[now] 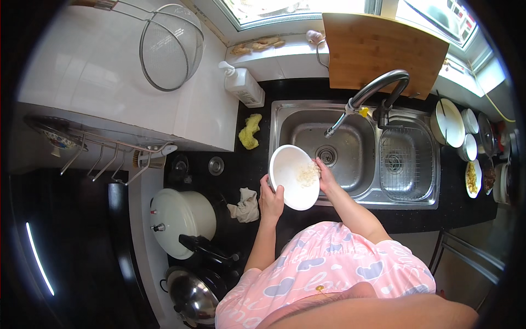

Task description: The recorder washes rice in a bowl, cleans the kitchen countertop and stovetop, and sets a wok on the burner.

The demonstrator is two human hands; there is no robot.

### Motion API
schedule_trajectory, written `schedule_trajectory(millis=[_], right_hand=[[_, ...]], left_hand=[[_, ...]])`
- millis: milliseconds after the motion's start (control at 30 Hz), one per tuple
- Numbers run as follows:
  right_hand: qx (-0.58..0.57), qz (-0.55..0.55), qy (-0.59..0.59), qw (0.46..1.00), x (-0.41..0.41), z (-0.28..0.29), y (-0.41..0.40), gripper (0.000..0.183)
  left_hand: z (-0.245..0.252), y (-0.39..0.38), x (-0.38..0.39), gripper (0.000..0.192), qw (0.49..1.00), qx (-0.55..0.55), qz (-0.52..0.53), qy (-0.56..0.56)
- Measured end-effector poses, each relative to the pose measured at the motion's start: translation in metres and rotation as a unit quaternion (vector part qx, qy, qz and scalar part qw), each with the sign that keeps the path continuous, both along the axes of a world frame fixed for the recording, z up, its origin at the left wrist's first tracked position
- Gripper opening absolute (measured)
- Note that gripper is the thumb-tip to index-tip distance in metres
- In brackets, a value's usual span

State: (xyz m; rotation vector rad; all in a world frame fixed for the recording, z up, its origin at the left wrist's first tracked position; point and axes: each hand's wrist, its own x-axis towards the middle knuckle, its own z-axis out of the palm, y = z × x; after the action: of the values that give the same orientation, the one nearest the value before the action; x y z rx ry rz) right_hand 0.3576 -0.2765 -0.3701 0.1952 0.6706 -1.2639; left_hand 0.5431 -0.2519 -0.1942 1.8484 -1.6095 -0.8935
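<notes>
A white bowl (287,181) is tilted in front of me at the near left edge of the sink (353,140). My left hand (271,199) grips its left rim, thumb over the edge. At its right side, my right hand (324,174) has its fingers by the rim; what they do under it is hidden. Small pale grains or bits, perhaps rice, (307,174) lie in the bowl against the right side, close to my right fingers. Beyond the bowl, the faucet's spout (331,130) points down over the left basin; I cannot tell whether water runs.
Left of the sink are a yellow scrubbing cloth (250,131), a white pump bottle (245,88), a crumpled cloth (245,205) and a pressure cooker (185,218). A wooden cutting board (382,49) leans behind the faucet. Bowls (452,125) and a food plate (472,181) stand right.
</notes>
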Motion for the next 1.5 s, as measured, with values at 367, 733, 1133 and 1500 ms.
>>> schedule_trajectory(millis=[367,733,1133,1500], right_hand=[[0.021,0.022,-0.059,0.998,0.015,-0.024,0.003,0.028],[0.028,0.09,-0.077,0.993,0.039,-0.014,0.001,0.033],[0.02,0.116,-0.056,0.991,0.041,0.003,-0.001,0.032],[-0.029,0.169,-0.055,0.984,-0.001,0.015,-0.002,0.026]], left_hand=[[-0.003,0.004,0.011,0.054,1.0,-0.016,-0.005,-0.016],[0.042,0.003,0.005,0.057,0.995,-0.003,-0.015,-0.098],[0.084,0.003,0.005,0.058,0.989,-0.063,-0.043,-0.124],[0.082,-0.006,0.031,0.052,0.988,-0.091,0.006,0.124]])
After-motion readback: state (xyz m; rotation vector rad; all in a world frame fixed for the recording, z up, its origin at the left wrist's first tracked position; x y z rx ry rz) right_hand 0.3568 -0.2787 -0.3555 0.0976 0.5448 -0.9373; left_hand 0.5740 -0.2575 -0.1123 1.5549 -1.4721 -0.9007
